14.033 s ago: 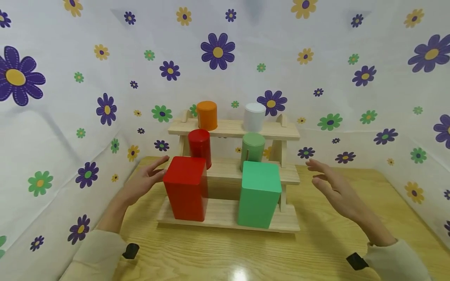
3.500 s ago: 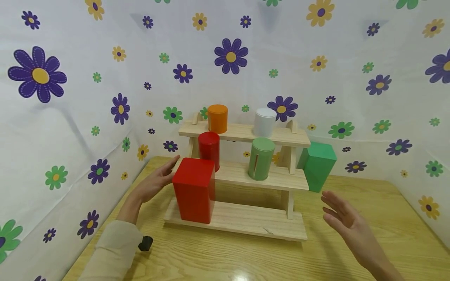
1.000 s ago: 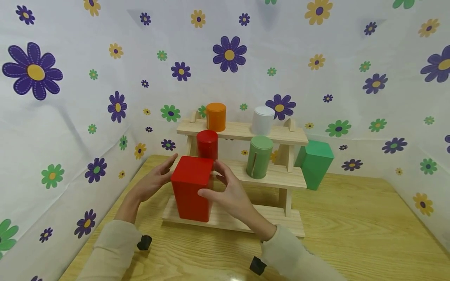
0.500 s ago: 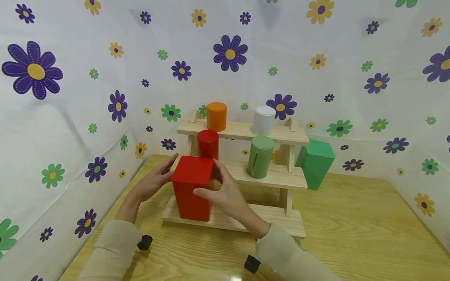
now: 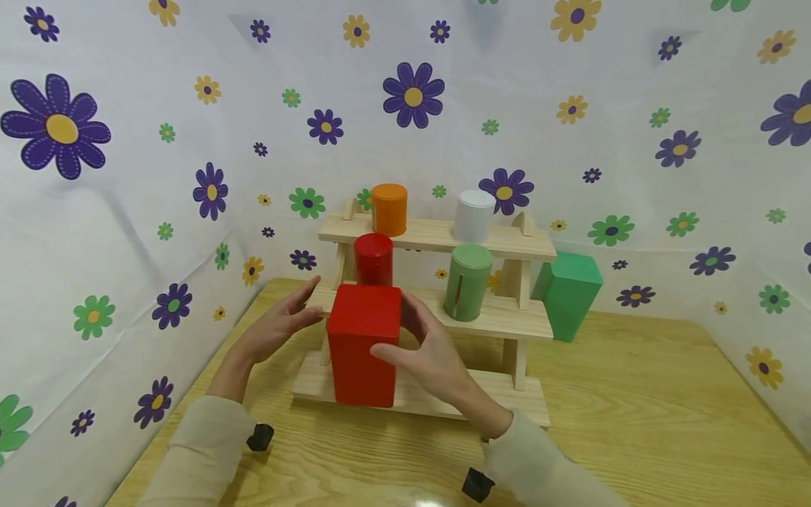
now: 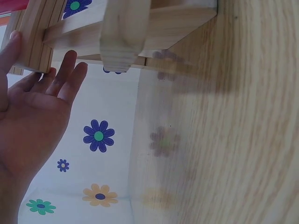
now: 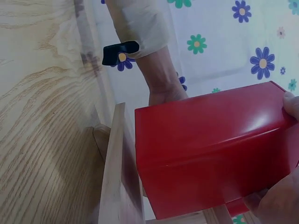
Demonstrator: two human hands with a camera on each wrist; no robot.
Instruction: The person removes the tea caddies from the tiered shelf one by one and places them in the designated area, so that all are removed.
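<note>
A plain red upright box (image 5: 361, 352) is gripped by my right hand (image 5: 438, 358), thumb across its front face and fingers behind its right side. The right wrist view shows the red box (image 7: 210, 144) close over the lowest shelf, with a narrow gap along part of its base. My left hand (image 5: 271, 332) is at the left end of the middle board of a three-tier wooden stand (image 5: 507, 324). In the left wrist view the left hand (image 6: 37, 116) has fairly straight fingers touching that board's end, thumb by its front edge.
Orange (image 5: 389, 210) and white (image 5: 474, 216) tins stand on the top tier. Below them, on the middle tier, are a red tin (image 5: 374, 259) and a green tin (image 5: 468, 282). A green box (image 5: 567, 296) stands on the table right of the stand.
The green box went from the lowest shelf to the table at right. My right hand came over to the red box, which has now shifted right and slightly forward. The left hand stays put.
</note>
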